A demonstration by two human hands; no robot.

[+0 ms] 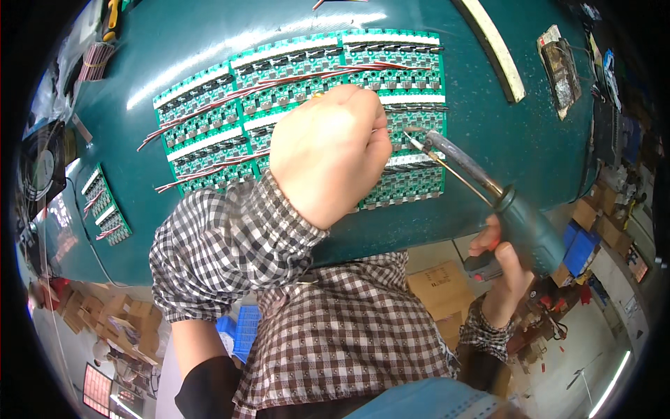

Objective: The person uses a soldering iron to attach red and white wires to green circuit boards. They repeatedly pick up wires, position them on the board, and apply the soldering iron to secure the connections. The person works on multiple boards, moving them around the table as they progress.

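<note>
Panels of green circuit boards (408,185) lie in rows on the dark green work mat, with red, black and white wires (314,75) laid across them. My left hand (331,150) is closed in a pinch over the right-hand boards; its own knuckles hide what the fingertips hold. My right hand (506,262) grips a soldering iron (530,227) by its thick green handle, off the mat's near edge. The iron's tip and a thin metal tube fixed alongside it point at the boards, just right of my left fingertips.
A pale curved strip (495,52) and a dark, scorched block (560,73) lie to the right. On the left are a smaller board panel (106,206), a black fan (45,164), a wire bundle (96,59) and a yellow-handled tool (110,19).
</note>
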